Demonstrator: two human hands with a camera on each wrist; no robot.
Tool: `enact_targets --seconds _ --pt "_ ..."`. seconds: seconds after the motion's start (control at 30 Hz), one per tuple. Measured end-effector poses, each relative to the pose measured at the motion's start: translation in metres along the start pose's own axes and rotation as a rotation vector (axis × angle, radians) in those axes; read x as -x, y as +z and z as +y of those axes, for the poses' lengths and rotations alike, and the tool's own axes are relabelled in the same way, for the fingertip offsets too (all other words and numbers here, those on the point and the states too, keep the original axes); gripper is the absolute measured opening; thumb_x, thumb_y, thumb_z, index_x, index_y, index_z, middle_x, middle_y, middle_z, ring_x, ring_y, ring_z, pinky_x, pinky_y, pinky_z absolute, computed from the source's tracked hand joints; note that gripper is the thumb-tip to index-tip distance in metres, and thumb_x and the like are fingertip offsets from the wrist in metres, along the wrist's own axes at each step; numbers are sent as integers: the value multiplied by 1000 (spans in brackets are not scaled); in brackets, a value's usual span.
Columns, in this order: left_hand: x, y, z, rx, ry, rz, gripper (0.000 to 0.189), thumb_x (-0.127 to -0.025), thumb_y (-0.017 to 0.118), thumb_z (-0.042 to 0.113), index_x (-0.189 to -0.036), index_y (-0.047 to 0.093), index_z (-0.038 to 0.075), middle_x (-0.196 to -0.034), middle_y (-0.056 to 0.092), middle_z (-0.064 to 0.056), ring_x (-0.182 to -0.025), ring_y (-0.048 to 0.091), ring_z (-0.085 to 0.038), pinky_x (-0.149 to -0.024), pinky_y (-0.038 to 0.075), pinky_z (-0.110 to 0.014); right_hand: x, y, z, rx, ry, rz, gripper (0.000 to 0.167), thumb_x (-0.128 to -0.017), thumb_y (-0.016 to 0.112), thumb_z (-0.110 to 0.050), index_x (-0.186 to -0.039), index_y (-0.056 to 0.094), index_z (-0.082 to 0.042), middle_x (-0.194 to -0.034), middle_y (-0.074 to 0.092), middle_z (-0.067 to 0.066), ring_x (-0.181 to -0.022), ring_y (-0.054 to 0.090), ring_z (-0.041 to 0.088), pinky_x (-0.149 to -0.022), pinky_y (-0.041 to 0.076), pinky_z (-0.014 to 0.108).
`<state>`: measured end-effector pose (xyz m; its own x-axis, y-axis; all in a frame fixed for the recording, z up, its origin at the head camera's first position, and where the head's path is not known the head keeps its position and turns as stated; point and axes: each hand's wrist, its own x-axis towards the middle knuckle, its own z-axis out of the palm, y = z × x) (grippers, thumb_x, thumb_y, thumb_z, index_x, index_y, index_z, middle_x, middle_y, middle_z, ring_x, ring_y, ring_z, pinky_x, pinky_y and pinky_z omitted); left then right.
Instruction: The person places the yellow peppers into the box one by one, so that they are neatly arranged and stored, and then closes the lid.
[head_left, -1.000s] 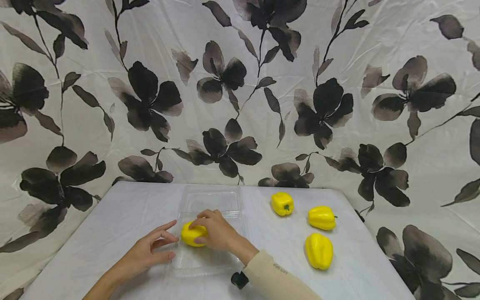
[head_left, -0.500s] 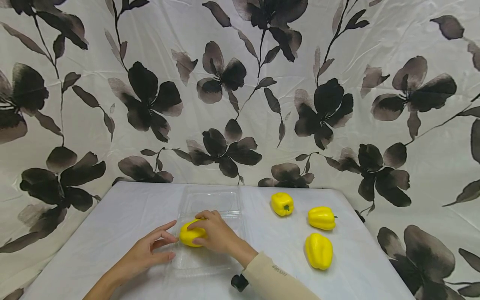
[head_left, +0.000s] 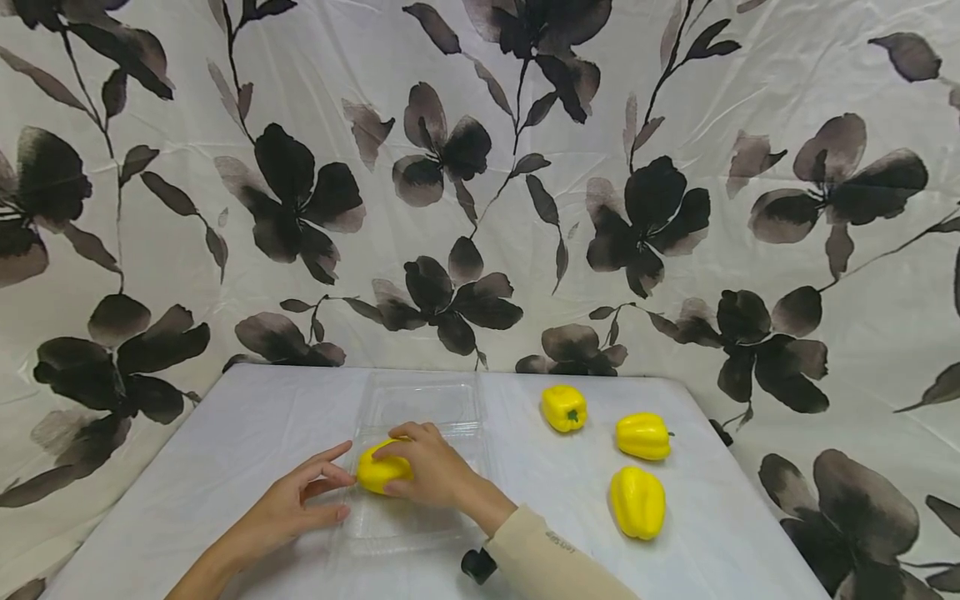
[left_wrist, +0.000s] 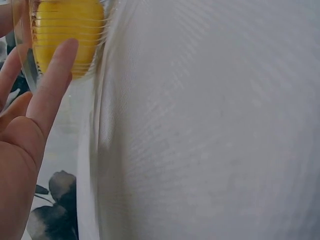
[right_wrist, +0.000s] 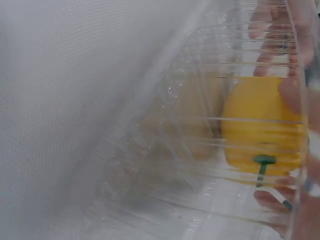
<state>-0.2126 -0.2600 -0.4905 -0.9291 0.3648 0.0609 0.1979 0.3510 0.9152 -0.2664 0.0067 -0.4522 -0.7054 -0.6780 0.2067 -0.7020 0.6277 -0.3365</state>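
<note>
A yellow bell pepper point(head_left: 378, 471) lies in the left part of a clear ribbed plastic container point(head_left: 408, 529), whose lid point(head_left: 420, 400) is folded back behind it. From above, my right hand point(head_left: 435, 471) grips the pepper between thumb and fingers. Through the container wall, the right wrist view shows that pepper point(right_wrist: 260, 125) with its green stem point(right_wrist: 265, 160). My left hand point(head_left: 292, 504) is beside the container's left wall, fingers extended. In the left wrist view, a fingertip point(left_wrist: 70, 47) is right at the ribbed wall, overlapping the pepper behind it.
To the right on the white table point(head_left: 540, 517) lie 3 more yellow peppers: one at the back point(head_left: 564, 408), one further right point(head_left: 643, 436) and one nearer the front point(head_left: 637, 502). A black device point(head_left: 478, 566) sits under the right wrist. A floral cloth point(head_left: 450, 208) hangs behind.
My right hand has shifted the pepper slightly left, toward the container's left wall. The left hand has barely moved.
</note>
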Motion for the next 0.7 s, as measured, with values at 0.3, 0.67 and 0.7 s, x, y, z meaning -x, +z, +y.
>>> enact_targets --seconds 0.3,0.67,0.7 --pt "0 -1 1 -23 -21 13 37 -94 83 25 -124 67 10 -175 26 -12 -141 55 -40 -113 51 -34 6 -17 0 -49 49 -32 50 -96 82 -34 -143 67 -29 -158 52 2 -138 49 25 -111 53 42" --pt "-1 -1 -4 -24 -24 13 38 -93 85 24 -123 67 9 -175 25 -14 -140 56 -41 -116 47 -47 26 -52 20 -53 55 -2 55 -97 81 -31 -148 62 -26 -159 50 3 -144 45 29 -112 52 48" --pt "-1 -1 -4 -23 -25 13 38 -93 85 24 -123 67 9 -175 25 -14 -140 56 -41 -116 47 -48 27 -55 22 -52 57 3 55 -97 81 -31 -148 62 -26 -158 50 4 -144 46 29 -113 51 49"
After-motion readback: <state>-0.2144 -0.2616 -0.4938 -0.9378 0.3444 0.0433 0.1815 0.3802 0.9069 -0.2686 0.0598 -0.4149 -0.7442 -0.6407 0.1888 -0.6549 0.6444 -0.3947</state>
